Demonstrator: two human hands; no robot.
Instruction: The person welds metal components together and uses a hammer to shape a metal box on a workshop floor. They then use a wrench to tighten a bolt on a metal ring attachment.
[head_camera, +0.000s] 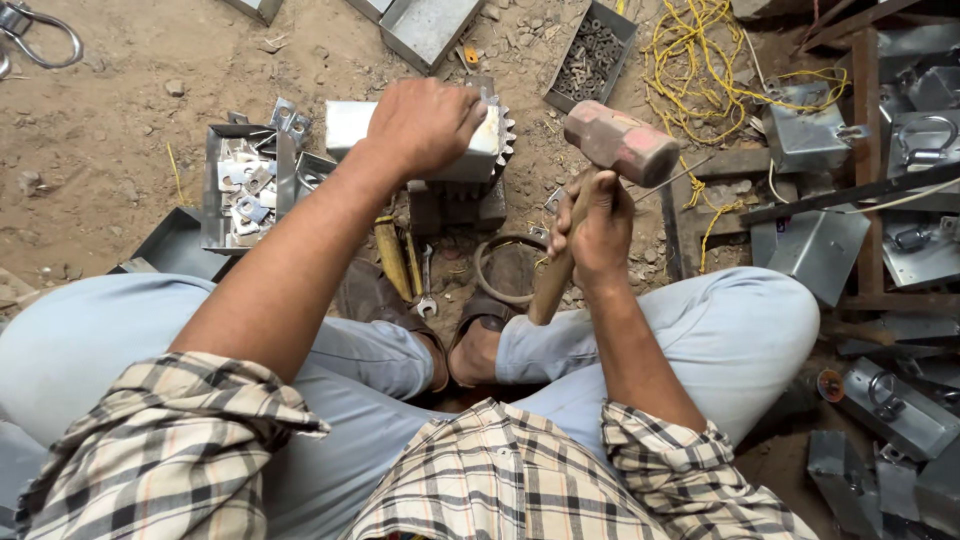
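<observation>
Bare, stony dirt ground (120, 60) serves as the work surface, with the person seated cross-legged on it. Left hand (425, 125) lies palm-down, clasped over the top of a folded sheet-metal box (350, 125), which rests on a dark block just beyond the feet; the box's long axis runs left to right across the view. Right hand (600, 230) is closed around the wooden handle of a hammer (620, 143), near the head. The handle's long axis rises from lower left to upper right, and the pinkish head points left toward the box, just beside it and apart from it. A tray of small metal brackets (240, 190) sits left of the box. A bin of bolts (590, 60) and tangled yellow cord (700, 50) lie beyond. A spanner (426, 285) and a ring (500, 270) lie near the sandalled feet. Finished metal boxes (815, 250) crowd the right side.
</observation>
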